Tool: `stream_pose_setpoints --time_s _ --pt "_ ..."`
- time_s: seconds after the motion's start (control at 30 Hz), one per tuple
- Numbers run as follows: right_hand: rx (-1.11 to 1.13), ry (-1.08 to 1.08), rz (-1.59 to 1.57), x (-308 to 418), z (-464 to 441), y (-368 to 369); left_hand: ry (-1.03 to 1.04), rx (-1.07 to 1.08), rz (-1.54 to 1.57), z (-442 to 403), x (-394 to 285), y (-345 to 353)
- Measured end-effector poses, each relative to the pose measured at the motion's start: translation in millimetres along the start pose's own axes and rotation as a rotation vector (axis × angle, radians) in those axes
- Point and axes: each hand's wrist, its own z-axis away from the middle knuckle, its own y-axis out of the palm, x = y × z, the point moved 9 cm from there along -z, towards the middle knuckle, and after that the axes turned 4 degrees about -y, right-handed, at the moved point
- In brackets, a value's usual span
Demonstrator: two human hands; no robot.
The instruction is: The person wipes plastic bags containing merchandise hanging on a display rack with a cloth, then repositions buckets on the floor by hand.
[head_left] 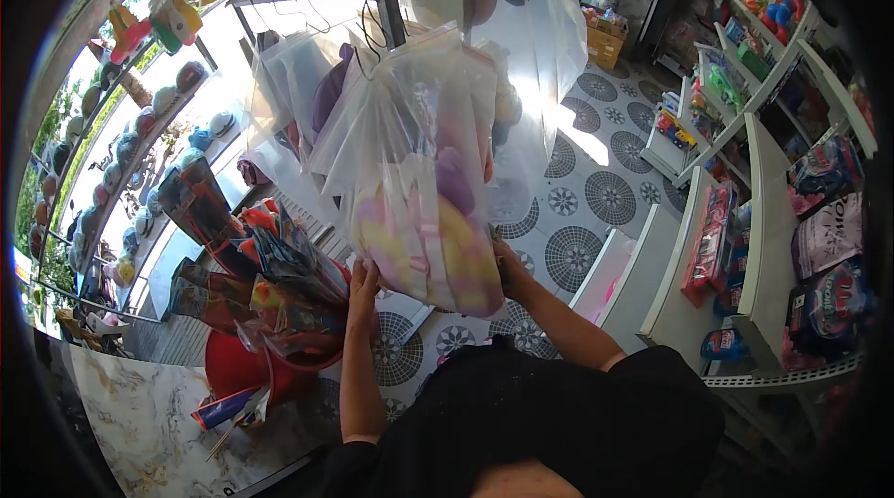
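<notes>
A clear plastic bag (391,140) hangs from a dark hook on the rack in front of me. Inside it is a soft-looking backpack (424,247) in pastel yellow, pink and lilac, with pale straps. My left hand (364,276) holds the bag's lower left side, its fingers pressed to the plastic. On the opposite lower side, my right hand (509,267) grips the bag's edge, with its fingertips partly hidden behind it. More clear bags (289,79) with dark and purple items hang just behind and to the left.
A red bucket (233,363) packed with wrapped items (270,261) stands at left beside a marble-patterned counter (130,414). Caps line a sloping rack (121,163) farther left. White shelves (764,181) with toys and packages run along the right, over a patterned tile floor (573,256).
</notes>
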Motion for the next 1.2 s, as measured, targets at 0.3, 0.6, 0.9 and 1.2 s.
stream_pose_setpoints --time_s 0.3,0.6,0.9,1.2 --pt "-0.116 0.260 -0.608 17 -15 -24 0.159 0.147 -0.023 -20 2 95" --pt "-0.484 0.305 -0.413 -27 3 -55 0.395 -0.784 -0.583 -28 -69 63" --pt "-0.317 0.341 -0.388 -56 -16 -53 0.391 -0.661 -0.579 -65 -41 12" --pt "-0.007 0.287 -0.404 -42 -65 56 0.414 -0.499 -0.812 24 -124 -49"
